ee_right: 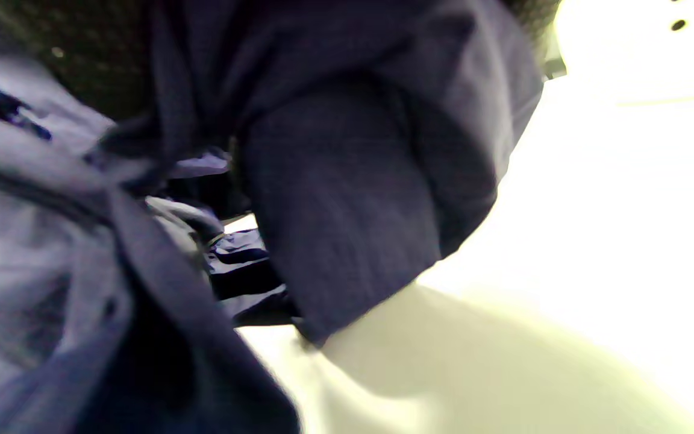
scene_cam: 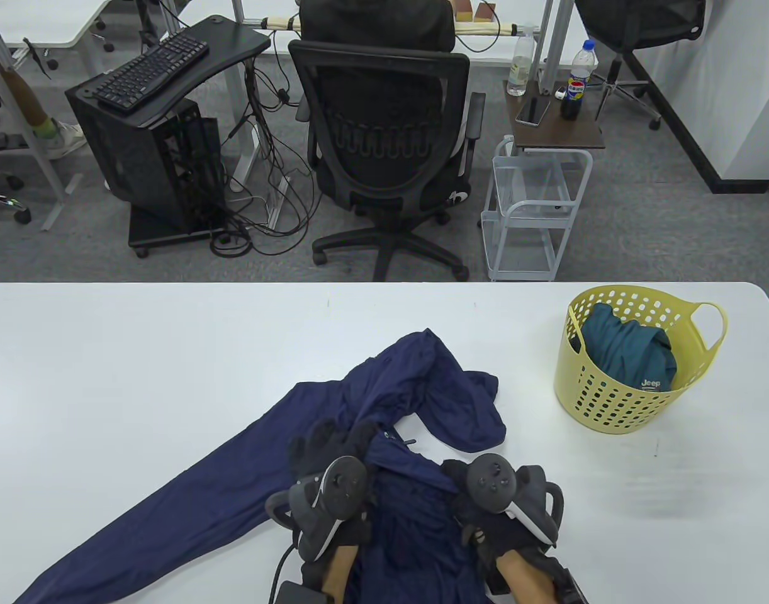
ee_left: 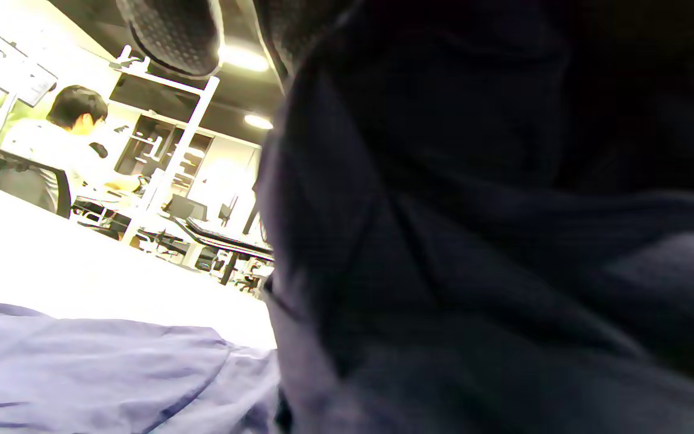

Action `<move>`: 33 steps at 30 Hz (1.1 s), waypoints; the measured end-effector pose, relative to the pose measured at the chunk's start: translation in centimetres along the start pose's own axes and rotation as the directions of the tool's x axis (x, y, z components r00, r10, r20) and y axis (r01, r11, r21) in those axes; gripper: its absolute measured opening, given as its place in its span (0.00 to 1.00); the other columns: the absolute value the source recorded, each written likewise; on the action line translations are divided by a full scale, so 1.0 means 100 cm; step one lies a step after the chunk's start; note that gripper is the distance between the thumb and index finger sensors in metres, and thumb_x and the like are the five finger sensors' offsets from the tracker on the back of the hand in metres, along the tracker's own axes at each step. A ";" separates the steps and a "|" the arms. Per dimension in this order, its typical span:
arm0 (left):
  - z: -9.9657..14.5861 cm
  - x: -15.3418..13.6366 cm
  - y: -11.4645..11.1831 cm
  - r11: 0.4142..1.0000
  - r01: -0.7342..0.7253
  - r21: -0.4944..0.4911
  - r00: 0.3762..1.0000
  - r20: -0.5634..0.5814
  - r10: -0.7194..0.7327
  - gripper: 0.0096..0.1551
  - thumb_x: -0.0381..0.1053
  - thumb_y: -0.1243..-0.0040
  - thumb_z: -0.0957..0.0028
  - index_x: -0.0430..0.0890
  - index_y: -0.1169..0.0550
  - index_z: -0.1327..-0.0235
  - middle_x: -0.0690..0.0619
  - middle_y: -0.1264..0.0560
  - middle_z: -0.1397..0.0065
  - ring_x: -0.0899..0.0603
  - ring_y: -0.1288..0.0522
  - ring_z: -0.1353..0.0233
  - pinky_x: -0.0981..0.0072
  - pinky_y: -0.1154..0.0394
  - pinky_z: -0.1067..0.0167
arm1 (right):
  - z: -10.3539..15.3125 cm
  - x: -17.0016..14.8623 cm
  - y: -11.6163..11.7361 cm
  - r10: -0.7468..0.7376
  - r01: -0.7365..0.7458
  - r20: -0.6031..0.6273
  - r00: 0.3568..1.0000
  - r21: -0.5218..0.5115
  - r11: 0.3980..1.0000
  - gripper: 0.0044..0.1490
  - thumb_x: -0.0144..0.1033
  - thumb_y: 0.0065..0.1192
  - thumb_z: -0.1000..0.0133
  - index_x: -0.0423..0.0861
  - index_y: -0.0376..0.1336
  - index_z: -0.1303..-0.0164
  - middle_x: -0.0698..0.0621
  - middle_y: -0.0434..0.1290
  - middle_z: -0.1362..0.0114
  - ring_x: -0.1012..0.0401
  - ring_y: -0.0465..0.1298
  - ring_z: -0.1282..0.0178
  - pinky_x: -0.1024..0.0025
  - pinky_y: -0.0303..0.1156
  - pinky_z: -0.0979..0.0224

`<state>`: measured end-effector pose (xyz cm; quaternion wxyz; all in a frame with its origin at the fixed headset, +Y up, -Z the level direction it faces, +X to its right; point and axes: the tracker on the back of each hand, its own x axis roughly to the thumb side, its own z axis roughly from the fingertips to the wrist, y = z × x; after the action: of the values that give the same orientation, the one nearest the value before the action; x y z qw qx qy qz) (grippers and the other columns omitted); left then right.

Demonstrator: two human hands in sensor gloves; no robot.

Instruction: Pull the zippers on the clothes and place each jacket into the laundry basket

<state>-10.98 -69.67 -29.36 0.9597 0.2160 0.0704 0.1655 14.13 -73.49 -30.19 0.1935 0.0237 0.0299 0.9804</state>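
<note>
White counter (scene_cam: 139,377) across lower frame, navy jacket (scene_cam: 422,390) spread at bottom centre, left grip (scene_cam: 328,450) and right grip (scene_cam: 463,481) each clutching its fabric, yellow laundry basket (scene_cam: 595,402) at right holding teal jacket (scene_cam: 623,352).

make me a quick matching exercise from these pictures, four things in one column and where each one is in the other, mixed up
Things:
1. navy blue fabric jacket
2. teal folded garment
3. yellow perforated plastic laundry basket
4. black plastic keyboard

Places:
A. inside the basket
B. on the black desk behind the table
C. spread on the white table under both hands
D. standing on the table's right side

Pairs: 1-C, 2-A, 3-D, 4-B
</note>
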 end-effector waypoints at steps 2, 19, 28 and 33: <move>-0.001 -0.002 0.000 1.000 -0.009 0.001 1.000 -0.012 0.009 0.22 0.69 0.39 0.61 0.73 0.18 0.53 0.75 0.09 0.58 0.52 0.19 0.32 0.39 0.33 0.32 | -0.002 -0.007 -0.003 -0.022 0.022 0.012 1.000 0.045 0.999 0.30 0.48 0.74 0.47 0.57 0.70 0.33 0.57 0.83 0.38 0.61 0.85 0.53 0.51 0.73 0.32; -0.009 -0.037 0.003 0.994 -0.109 0.010 0.982 -0.154 0.109 0.22 0.67 0.39 0.60 0.72 0.18 0.52 0.74 0.08 0.59 0.51 0.19 0.33 0.39 0.32 0.33 | -0.002 -0.026 -0.005 -0.280 0.183 0.108 0.954 0.528 0.829 0.34 0.52 0.83 0.53 0.55 0.73 0.36 0.61 0.85 0.49 0.59 0.87 0.52 0.42 0.65 0.26; -0.006 -0.029 0.000 0.995 -0.098 -0.007 0.988 -0.119 0.097 0.22 0.67 0.40 0.59 0.71 0.18 0.50 0.73 0.09 0.55 0.50 0.19 0.32 0.38 0.33 0.33 | -0.004 -0.093 -0.041 -0.029 0.063 -0.279 0.960 0.113 0.992 0.28 0.36 0.68 0.42 0.56 0.68 0.29 0.52 0.72 0.25 0.48 0.71 0.30 0.38 0.58 0.25; -0.007 -0.015 -0.013 0.943 -0.167 -0.289 0.980 0.060 0.192 0.33 0.72 0.41 0.63 0.71 0.25 0.39 0.66 0.17 0.34 0.41 0.31 0.22 0.28 0.39 0.32 | 0.019 -0.141 -0.076 -0.277 0.095 -0.532 0.801 -0.343 0.935 0.28 0.34 0.59 0.40 0.55 0.66 0.28 0.50 0.67 0.22 0.42 0.60 0.24 0.34 0.52 0.24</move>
<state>-12.17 -71.04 -30.43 0.9637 0.0892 -0.0161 0.2510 30.14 -71.69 -29.27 0.2732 -0.3038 -0.0597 0.9108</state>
